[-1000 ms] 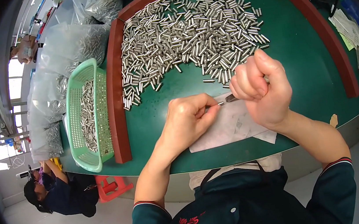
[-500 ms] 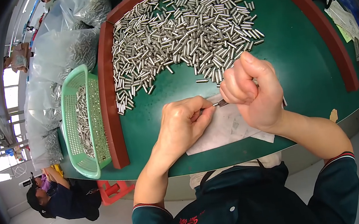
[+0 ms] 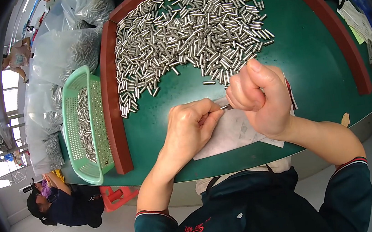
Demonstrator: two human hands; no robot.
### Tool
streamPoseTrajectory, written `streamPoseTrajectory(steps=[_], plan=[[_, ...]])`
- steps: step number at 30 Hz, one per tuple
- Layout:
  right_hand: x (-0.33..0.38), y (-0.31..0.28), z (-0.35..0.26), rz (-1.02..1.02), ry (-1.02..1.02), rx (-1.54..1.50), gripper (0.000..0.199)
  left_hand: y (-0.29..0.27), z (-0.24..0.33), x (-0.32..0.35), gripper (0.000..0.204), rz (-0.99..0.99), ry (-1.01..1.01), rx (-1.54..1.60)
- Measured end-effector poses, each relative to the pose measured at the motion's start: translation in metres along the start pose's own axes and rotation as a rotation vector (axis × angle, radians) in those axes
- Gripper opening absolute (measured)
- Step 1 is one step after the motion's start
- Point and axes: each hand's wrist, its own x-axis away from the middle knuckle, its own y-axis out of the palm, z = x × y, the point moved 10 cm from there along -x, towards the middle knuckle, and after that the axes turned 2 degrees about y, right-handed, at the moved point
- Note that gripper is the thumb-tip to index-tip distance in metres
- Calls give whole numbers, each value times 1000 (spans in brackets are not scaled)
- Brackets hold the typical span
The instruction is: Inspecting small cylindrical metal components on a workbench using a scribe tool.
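My left hand (image 3: 186,127) pinches a small metal cylinder (image 3: 223,108) between thumb and forefinger, over a greyish-white sheet (image 3: 218,139) near the table edge. Closed in a fist, my right hand (image 3: 262,100) grips a tool whose thin dark tip (image 3: 229,106) shows at the little-finger side and meets the cylinder. The rest of that tool is hidden in the fist, so its kind cannot be told. Beyond both hands spreads a big pile of shiny metal cylinders (image 3: 195,37) on the green tabletop (image 3: 301,64).
Red-brown rails (image 3: 116,124) border the work surface on the left, back and right. Outside the left rail stands a green plastic basket (image 3: 71,129) holding more cylinders. Clear bags (image 3: 57,57) of metal parts lie further left. Papers (image 3: 356,18) lie at far right; a person (image 3: 63,205) sits lower left.
My right fist has shifted slightly and its thumb sits a little lower. The left hand keeps its pinch on the cylinder. A background person at the far left has moved an arm.
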Motion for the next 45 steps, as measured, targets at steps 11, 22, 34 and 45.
streamPoseTrajectory(steps=[11, 22, 34, 45], plan=[[2, 4, -5, 22, -64, 143, 44, -3, -1, -2, 8, -5, -9, 22], [-3, -7, -10, 20, -14, -126, 44, 11, -49, -1, 3, -67, -411, 1630], [-7, -10, -14, 40, -42, -75, 44, 7, -52, -8, 20, -38, -388, 1599], [-2, -7, -8, 56, -33, -110, 44, -154, -35, 35, 18, 889, -18, 279]])
